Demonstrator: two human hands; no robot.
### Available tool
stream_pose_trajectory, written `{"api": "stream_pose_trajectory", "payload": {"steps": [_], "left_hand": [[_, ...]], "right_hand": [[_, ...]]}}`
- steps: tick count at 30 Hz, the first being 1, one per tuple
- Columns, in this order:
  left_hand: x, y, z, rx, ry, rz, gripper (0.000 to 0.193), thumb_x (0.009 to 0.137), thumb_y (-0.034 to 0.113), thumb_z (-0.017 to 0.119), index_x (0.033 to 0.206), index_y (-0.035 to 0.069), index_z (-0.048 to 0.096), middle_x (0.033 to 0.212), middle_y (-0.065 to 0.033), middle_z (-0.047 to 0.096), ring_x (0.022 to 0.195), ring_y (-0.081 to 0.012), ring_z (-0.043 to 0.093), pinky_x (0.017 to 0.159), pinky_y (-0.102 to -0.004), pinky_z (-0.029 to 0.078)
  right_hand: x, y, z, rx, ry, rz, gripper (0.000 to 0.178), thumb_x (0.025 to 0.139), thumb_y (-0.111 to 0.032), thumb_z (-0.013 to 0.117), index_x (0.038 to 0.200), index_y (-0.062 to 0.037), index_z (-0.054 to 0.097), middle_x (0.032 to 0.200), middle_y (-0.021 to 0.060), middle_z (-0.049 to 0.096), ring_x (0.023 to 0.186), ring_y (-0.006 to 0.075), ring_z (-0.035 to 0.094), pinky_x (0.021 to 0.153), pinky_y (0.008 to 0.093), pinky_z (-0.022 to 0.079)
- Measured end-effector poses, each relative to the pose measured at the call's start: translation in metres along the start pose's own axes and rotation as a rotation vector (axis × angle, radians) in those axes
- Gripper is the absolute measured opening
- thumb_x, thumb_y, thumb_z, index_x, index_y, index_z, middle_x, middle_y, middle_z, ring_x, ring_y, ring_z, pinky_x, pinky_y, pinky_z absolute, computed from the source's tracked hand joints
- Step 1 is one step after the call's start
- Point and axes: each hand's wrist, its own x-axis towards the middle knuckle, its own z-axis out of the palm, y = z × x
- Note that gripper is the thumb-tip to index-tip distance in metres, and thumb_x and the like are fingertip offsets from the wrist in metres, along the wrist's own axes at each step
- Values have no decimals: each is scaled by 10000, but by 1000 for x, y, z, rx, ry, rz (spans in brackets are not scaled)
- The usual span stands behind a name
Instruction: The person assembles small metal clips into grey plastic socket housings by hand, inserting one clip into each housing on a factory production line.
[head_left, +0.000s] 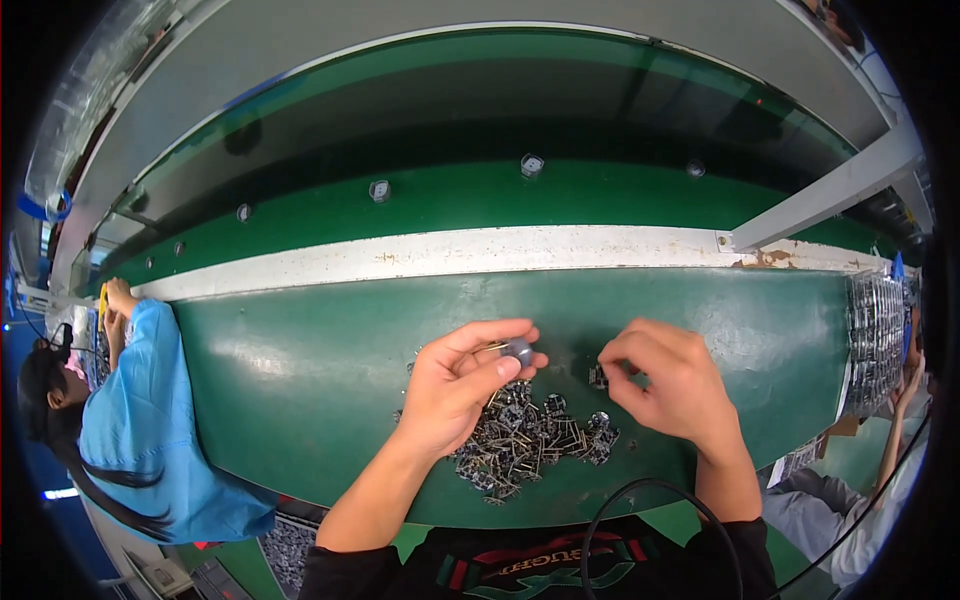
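Note:
My left hand (pixel 450 390) is closed, its thumb and fingers gripping a small grey rounded part (pixel 517 351) with thin brass-coloured pins beside it. To the right, my right hand (pixel 668 375) pinches a small dark electronic part (pixel 598 377) between thumb and fingertips, low over the green tabletop (pixel 300 370). Between and nearer than the hands lies a loose pile of small circuit parts (pixel 520 440), dark with long brass-coloured pins. My left hand covers some of that pile's far left side.
Beyond a white rail (pixel 440 250) runs a green conveyor belt (pixel 450 205) carrying several small round parts (pixel 531 165). A grey metal bar (pixel 830 200) slants up at right. Stacked clear trays (pixel 875 340) stand at the right edge. A person in blue (pixel 150 420) works at left. A black cable (pixel 650 483) loops near my right forearm.

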Motion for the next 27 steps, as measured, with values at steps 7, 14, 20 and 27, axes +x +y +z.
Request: {"api": "stream_pose_trajectory", "payload": {"steps": [7,14,20,27], "left_hand": [[3,-5,8,356,77,91,295,907,-81,648,1197,-31,664,1138,-113,653,1040,-207,672,886,-288,559],[47,20,28,787,52,184,248,902,-76,639,1113,11,736,1050,-75,665,872,-106,624,712,-212,472],[223,27,71,1168,29,256,242,871,48,658,1096,5,737,894,-99,735,808,-124,673,745,-253,514],[437,-37,95,1297,193,363,178,858,98,676,970,-8,765,695,-58,687,638,-117,620,632,-282,495]], "right_hand": [[-15,20,8,-137,-258,13,95,781,-86,702,859,-84,648,786,52,592,737,269,627,619,398,510],[-25,49,8,-44,-307,-43,132,829,-172,661,905,-80,604,900,77,585,872,284,647,697,413,549],[-40,71,23,17,-140,-154,149,834,-198,688,887,-85,607,902,76,539,823,249,637,657,383,554],[-43,69,36,-68,-109,-210,117,798,-173,619,813,-68,568,863,92,523,806,250,623,606,386,555]]}}
